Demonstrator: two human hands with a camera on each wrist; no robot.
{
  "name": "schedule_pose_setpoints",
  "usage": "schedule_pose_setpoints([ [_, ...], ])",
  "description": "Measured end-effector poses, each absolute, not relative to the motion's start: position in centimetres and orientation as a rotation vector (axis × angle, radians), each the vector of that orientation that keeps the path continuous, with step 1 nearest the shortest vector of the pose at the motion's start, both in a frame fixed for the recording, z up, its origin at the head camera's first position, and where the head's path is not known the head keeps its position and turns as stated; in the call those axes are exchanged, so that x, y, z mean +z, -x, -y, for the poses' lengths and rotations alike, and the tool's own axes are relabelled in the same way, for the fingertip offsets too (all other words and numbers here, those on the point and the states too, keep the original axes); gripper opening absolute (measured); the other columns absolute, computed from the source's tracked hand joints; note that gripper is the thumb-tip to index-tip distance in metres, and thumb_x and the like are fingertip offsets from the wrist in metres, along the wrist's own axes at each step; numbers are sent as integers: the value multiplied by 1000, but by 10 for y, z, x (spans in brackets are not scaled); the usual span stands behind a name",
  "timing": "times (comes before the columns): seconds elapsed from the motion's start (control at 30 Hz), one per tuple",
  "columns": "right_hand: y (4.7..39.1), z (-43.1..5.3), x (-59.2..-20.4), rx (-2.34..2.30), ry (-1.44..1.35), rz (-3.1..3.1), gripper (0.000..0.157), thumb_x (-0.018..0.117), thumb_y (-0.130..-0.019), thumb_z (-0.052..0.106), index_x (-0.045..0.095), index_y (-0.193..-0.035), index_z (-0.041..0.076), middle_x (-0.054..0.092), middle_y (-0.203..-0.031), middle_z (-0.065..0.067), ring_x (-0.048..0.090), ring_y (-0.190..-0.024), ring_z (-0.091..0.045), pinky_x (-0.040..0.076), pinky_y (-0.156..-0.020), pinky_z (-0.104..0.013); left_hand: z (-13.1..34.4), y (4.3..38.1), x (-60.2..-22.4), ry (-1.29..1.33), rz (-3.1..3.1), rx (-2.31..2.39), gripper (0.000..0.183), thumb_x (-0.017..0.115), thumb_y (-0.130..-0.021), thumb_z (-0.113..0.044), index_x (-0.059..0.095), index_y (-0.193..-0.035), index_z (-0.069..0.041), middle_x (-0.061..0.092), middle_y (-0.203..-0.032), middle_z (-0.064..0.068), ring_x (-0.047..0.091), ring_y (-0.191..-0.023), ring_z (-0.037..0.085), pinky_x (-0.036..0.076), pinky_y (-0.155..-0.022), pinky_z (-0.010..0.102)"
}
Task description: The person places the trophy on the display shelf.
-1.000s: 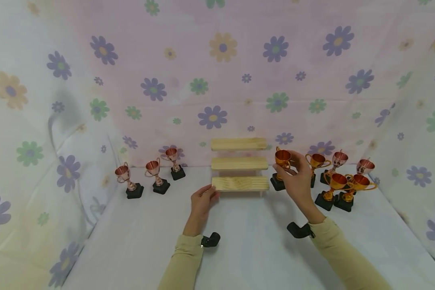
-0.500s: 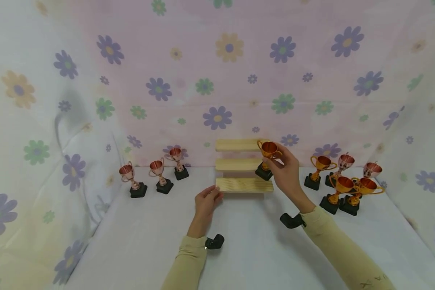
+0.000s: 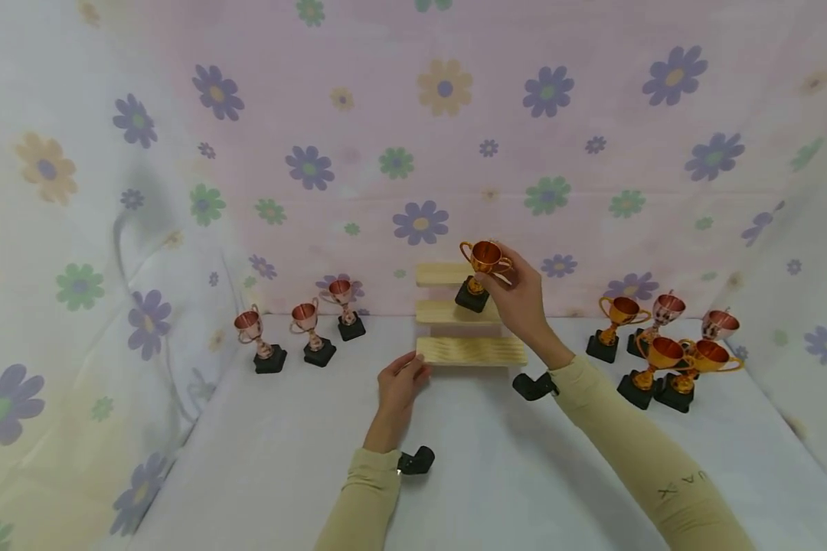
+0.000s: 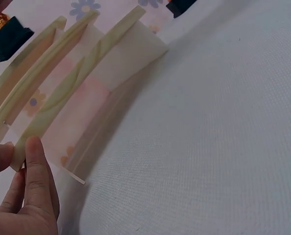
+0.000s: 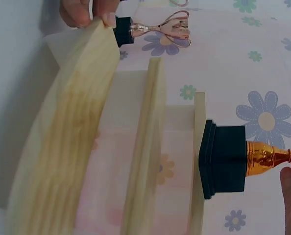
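At the frame's centre, the right hand (image 3: 521, 297) pinches a shiny gold two-handled trophy cup with a black base (image 3: 485, 255), before the upper boards of a pale wooden three-step stand (image 3: 472, 350). Lower left of it, the left hand (image 3: 397, 387) grips the lowest board's left end.

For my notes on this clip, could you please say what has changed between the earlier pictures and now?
The right hand has carried a gold trophy left and up, from the right of the stand to its upper part; nothing was newly gripped or let go. The left hand still holds the stand's left end, and the other trophies stay put.
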State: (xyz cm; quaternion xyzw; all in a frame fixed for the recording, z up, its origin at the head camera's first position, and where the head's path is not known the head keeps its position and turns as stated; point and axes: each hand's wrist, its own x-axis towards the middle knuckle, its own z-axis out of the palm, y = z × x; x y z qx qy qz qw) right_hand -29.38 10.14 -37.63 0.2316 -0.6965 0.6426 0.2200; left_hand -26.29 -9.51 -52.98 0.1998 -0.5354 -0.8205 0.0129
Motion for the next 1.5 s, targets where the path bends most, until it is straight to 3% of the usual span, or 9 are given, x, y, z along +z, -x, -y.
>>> schedule_pose_setpoints([
  [0.5,335,-71,-357,1826,-794,1901,46,64,-94,-11,51,-139,-13,59,-127,-33,65,-105,-15,58,-94,-24,97,263,-530,-638,1653,-2585,34,67,-97,-2,61,-128,10,65,-99,10,68,-82,13,62,-79,24],
  [0.67,352,-66,-356,1841,-849,1948,45,64,-94,-11,51,-137,-14,58,-127,-33,65,-106,-18,58,-93,-21,97,264,-531,-625,1646,-2586,33,66,-97,-1,61,-128,12,65,-96,8,68,-80,12,62,-78,24],
  [0.97,398,-60,-374,1850,-873,2058,40,61,-99,-2,52,-139,-6,59,-128,-26,64,-105,-43,58,-84,-21,98,263,-532,-590,1642,-2588,34,66,-97,-1,59,-128,13,64,-94,8,68,-77,11,62,-77,24],
  [1.5,415,-58,-373,1910,-934,2123,41,59,-102,2,50,-142,-3,61,-124,-23,64,-116,-42,59,-88,-25,98,262,-532,-601,1654,-2590,32,65,-98,-1,61,-127,12,64,-95,10,68,-79,11,62,-77,23],
])
